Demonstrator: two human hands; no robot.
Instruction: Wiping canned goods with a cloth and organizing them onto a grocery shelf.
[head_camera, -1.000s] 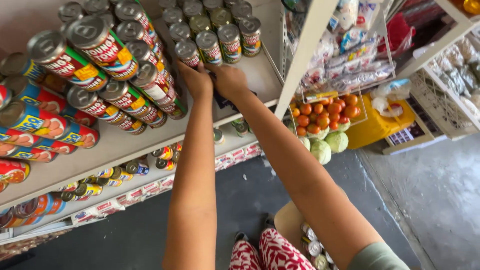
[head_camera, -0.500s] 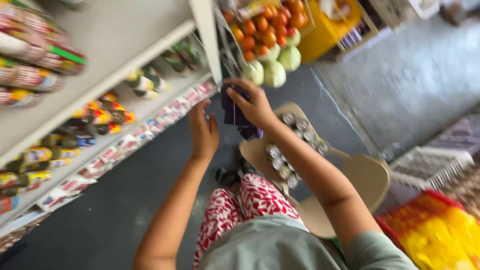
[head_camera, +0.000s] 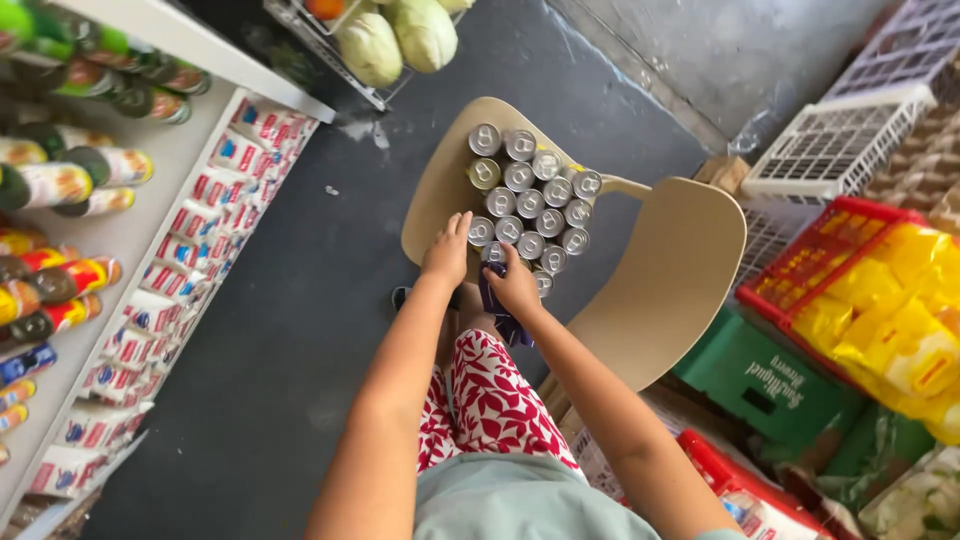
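Both hands reach the cans (head_camera: 530, 195) on the chair (head_camera: 660, 270). Left hand (head_camera: 447, 253) lies open on them; right hand (head_camera: 515, 285) grips a purple cloth (head_camera: 497, 312). Stocked shelves (head_camera: 110, 250) stand left, crates (head_camera: 850, 290) right

Bright, even daylight, soft shadows, sharp centre, slight wide-angle stretching and blur toward the edges.

I count about fifteen cans (head_camera: 530, 195) on one chair (head_camera: 660, 270). Three cabbages (head_camera: 400, 35) sit in one rack (head_camera: 330, 60).
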